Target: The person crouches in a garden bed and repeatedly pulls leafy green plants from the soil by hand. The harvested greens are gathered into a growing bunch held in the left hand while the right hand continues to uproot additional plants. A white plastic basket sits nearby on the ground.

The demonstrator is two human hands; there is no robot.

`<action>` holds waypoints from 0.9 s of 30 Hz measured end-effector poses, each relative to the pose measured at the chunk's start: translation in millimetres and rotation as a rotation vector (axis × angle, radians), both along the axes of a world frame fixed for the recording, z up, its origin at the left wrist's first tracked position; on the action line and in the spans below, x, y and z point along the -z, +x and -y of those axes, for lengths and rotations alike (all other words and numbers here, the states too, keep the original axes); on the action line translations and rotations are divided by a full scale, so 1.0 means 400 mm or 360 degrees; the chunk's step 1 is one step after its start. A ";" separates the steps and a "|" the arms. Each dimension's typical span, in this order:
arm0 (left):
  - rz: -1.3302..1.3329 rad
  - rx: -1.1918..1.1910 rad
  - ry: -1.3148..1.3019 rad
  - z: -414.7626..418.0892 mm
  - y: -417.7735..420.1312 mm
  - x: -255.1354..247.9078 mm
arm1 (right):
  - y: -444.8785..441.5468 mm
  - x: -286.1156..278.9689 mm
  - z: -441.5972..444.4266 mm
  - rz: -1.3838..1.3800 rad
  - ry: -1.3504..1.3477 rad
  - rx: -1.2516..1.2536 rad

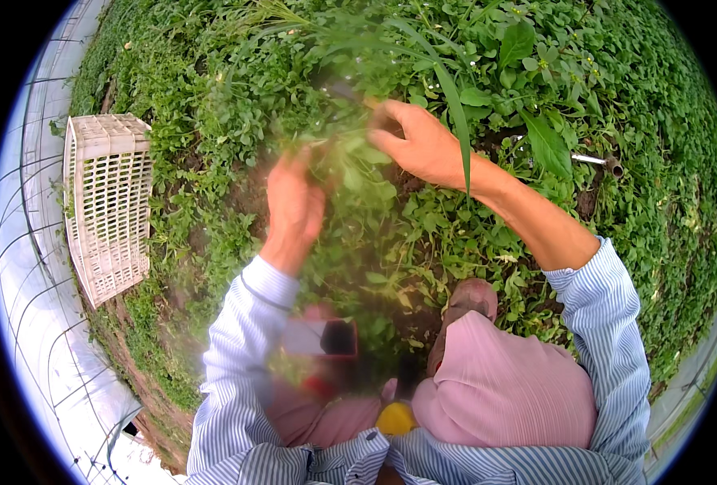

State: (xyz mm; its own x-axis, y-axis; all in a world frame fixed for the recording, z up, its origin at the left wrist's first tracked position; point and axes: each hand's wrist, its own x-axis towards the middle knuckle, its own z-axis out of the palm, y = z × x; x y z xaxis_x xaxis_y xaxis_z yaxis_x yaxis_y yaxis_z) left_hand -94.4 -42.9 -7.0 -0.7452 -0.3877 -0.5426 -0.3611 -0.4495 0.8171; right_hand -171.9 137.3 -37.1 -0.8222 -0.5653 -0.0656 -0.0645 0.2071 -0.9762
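In the head view, my left hand [296,197] is at the middle left, its fingers curled at a blurred bunch of leafy green plants [355,160]. Blur hides whether that hand grips the stems. To the right of the bunch, my right hand [416,140] has its thumb and fingers curled near one another. A thin yellowish piece [370,103] shows at its fingertips, beside a dark blurred shape [341,91]; I cannot tell what tool this is, if any. Low green plants grow beneath and around both hands, and a long grass blade hangs across my right wrist.
A white plastic crate [108,206] stands on its side at the left, near the plastic sheeting [43,273]. A pipe end [614,167] sticks up at the right. My shoe [475,297] and pink-clad knees are below, with a blurred red-edged object [319,337] between them.
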 end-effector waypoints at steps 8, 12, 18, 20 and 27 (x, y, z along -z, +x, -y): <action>-0.0009 0.0131 -0.0154 -0.019 0.022 0.020 | 0.008 -0.006 0.015 0.0277 -0.0100 -0.0145; 0.0000 0.0092 -0.0188 -0.028 0.020 0.012 | 0.024 0.029 0.024 0.0039 -0.0259 0.0135; 0.0014 0.0156 -0.0376 -0.038 0.028 0.006 | 0.036 0.014 0.023 -0.0167 -0.0108 0.0077; 0.0060 0.0147 -0.0408 -0.046 0.027 0.001 | 0.039 0.011 0.019 -0.0226 -0.0054 0.0078; 0.0038 -0.0216 -0.0246 -0.017 0.022 0.005 | 0.045 0.006 -0.004 -0.0103 -0.0107 0.0274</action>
State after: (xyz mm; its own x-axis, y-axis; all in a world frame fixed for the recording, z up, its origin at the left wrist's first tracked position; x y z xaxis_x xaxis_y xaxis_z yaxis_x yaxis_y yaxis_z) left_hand -85.7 -36.0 -9.1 -0.6681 -0.5638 -0.4855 -0.3255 -0.3653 0.8721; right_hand -154.1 139.0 -39.5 -0.9085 -0.4173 0.0238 -0.0968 0.1548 -0.9832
